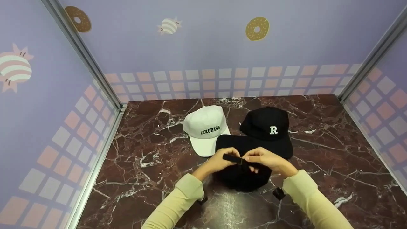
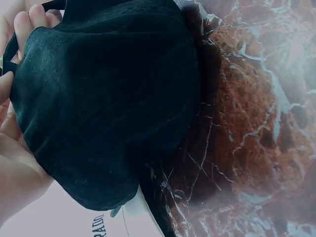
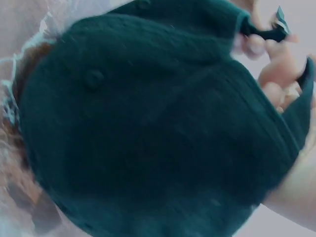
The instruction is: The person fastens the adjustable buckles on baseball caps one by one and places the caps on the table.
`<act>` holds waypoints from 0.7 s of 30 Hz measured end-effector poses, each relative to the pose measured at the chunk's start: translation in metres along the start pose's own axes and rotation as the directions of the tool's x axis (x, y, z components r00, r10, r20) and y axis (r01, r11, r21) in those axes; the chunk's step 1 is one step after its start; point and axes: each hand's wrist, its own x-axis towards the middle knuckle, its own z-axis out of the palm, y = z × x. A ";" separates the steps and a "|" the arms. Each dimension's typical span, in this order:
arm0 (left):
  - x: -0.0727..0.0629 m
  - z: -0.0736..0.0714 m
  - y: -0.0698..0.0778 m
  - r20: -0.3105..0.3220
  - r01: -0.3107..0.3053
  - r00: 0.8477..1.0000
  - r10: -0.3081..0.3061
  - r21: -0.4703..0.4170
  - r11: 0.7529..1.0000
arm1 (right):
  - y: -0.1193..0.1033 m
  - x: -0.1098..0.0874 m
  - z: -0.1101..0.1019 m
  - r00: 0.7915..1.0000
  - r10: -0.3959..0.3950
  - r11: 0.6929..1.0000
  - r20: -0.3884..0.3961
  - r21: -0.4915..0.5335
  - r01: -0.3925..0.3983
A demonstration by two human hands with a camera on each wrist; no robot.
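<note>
A black baseball cap (image 1: pixel 243 181) lies near the middle of the table, its brim pointing away from me and its back strap towards me. My left hand (image 1: pixel 217 161) pinches the black strap (image 1: pixel 231 158), whose end sticks out over the fingers. From the other side my right hand (image 1: pixel 267 158) pinches the strap close to a small metal buckle (image 1: pixel 241 161). In the left wrist view the crown (image 2: pixel 108 98) hides much of the left hand. The cap's crown (image 3: pixel 148 128) fills most of the right wrist view, with blurred fingers (image 3: pixel 281 69) at the strap.
A white cap (image 1: pixel 206 122) lettered COLORADO lies behind to the left, its brim partly under the held cap's brim. Behind to the right is another black cap (image 1: pixel 267 122) with a white R. Patterned walls (image 1: pixel 216 41) enclose the marbled table (image 1: pixel 143 178).
</note>
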 end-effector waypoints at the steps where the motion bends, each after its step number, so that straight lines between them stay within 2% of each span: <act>1: 0.000 -0.001 -0.001 0.003 0.001 1.000 -0.001 -0.018 1.000 | 0.000 -0.001 -0.002 1.000 0.006 1.000 0.009 0.002 -0.006; 6: -0.002 -0.002 -0.003 0.012 -0.020 1.000 0.021 -0.075 0.997 | 0.000 -0.007 -0.009 0.999 0.023 1.000 0.042 -0.012 -0.022; 10: -0.001 -0.002 -0.001 0.021 -0.048 0.999 0.049 -0.063 0.997 | 0.003 -0.006 -0.009 1.000 0.008 0.999 0.026 -0.042 -0.006; 15: 0.000 0.000 0.002 0.010 -0.008 1.000 0.009 -0.058 0.998 | 0.005 -0.003 -0.006 1.000 -0.004 0.998 -0.013 -0.064 0.003; 21: 0.000 0.002 0.007 -0.018 0.025 1.000 -0.026 -0.027 0.999 | 0.007 0.001 -0.001 0.999 -0.008 0.999 -0.041 -0.043 0.007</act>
